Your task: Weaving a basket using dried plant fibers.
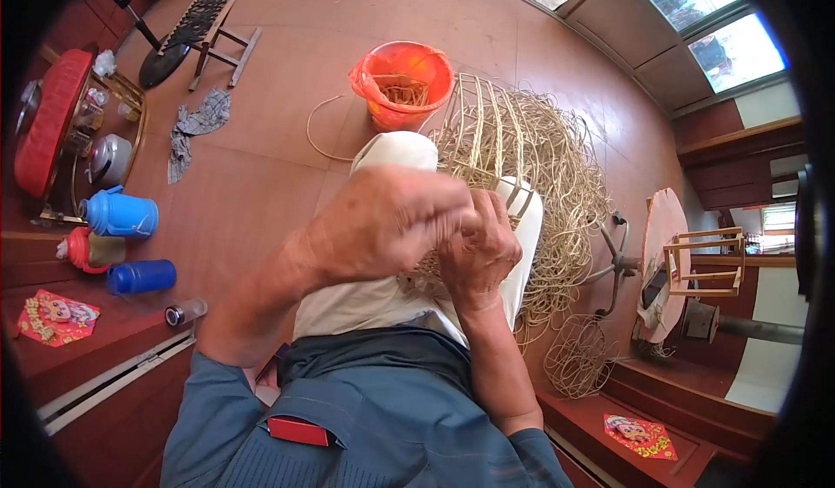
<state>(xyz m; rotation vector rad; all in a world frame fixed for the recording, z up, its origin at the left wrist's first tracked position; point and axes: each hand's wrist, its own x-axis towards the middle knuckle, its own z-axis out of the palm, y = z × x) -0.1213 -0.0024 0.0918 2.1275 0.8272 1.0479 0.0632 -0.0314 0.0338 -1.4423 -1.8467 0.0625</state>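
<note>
My left hand [383,223] is raised over my lap, its fingers curled together and blurred; whatever is in them cannot be made out. Close beside it, my right hand [483,249] is closed on straw-coloured cord above my knee. Several braided cord strands [477,123] run from under my hands, across my white-trousered knees [396,150], toward the far side. A big tangled heap of the same cord [561,183] spreads over the floor to the right. Past my knees stands an orange bucket [370,62] lined with a red bag, with brownish strands [404,92] inside.
Left are a folding stool [204,31], a grey cloth [204,123], a blue thermos jug [122,213], a blue bottle [142,277] and a low rack with a kettle [110,159]. Right are a metal chair base [619,264], a round tabletop [663,227] and a wooden frame [709,262].
</note>
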